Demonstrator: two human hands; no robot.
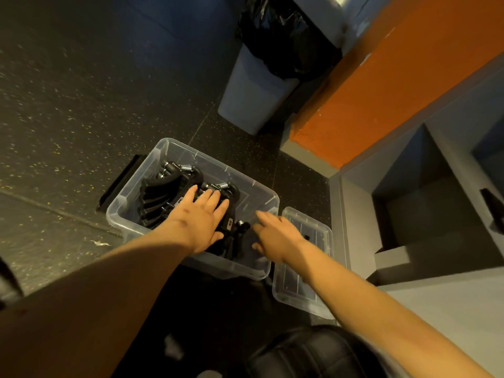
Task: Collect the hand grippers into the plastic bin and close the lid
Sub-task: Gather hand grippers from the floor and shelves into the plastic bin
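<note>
A clear plastic bin (pixel 253 184) stands open on the dark floor. Inside lie several black hand grippers (pixel 163 195) with metal springs, stacked toward its left side. My left hand (pixel 203 219) rests flat on the grippers, fingers straight and spread. My right hand (pixel 275 233) hovers over the bin's right part, fingers loosely extended and holding nothing; it is slightly blurred. The clear lid (pixel 305 290) lies flat on the floor, touching the bin's right side.
A grey trash can (pixel 253 96) with a black bag stands beyond the bin. An orange and grey wall (pixel 381 85) and grey shelving (pixel 436 214) fill the right. A black padded seat (pixel 313 353) is at the bottom. A black object (pixel 122 181) lies left of the bin.
</note>
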